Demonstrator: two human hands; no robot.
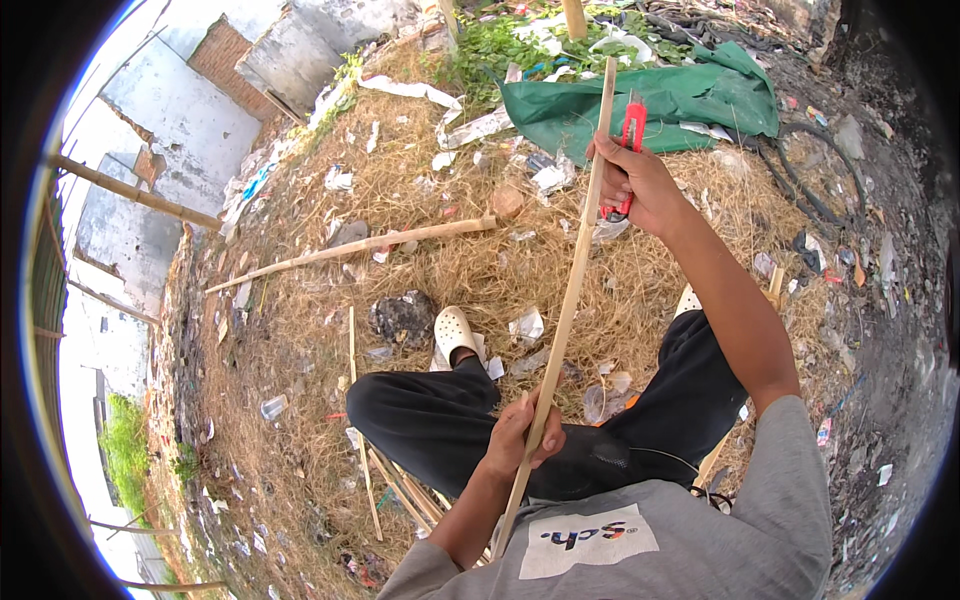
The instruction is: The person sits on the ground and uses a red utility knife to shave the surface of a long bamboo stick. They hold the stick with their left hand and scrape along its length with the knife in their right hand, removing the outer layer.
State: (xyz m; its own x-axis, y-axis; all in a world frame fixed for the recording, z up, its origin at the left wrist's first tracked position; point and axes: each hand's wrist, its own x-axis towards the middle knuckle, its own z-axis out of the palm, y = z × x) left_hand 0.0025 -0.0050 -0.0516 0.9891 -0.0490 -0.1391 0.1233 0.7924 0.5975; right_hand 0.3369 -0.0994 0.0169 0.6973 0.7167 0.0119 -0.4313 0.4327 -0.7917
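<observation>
A long, pale strip of split bamboo [572, 290] slants up and away from my lap, its near end against my grey shirt. Low on the strip, my left hand [518, 440] is closed around it, above my thighs. Farther up, my right hand [652, 188] has its fingers closed on a red utility knife [634, 128] and also rests against the bamboo near its far end. The knife points away from me, alongside the strip. My curled fingers hide part of its handle.
A longer bamboo piece [350, 255] lies on the dry grass ahead to the left. Several thin strips [400, 485] lie beside my left leg. Beyond are a green tarp [690, 100] and a black hose [845, 165]. A dark lump [404, 318] sits near my left shoe [455, 332].
</observation>
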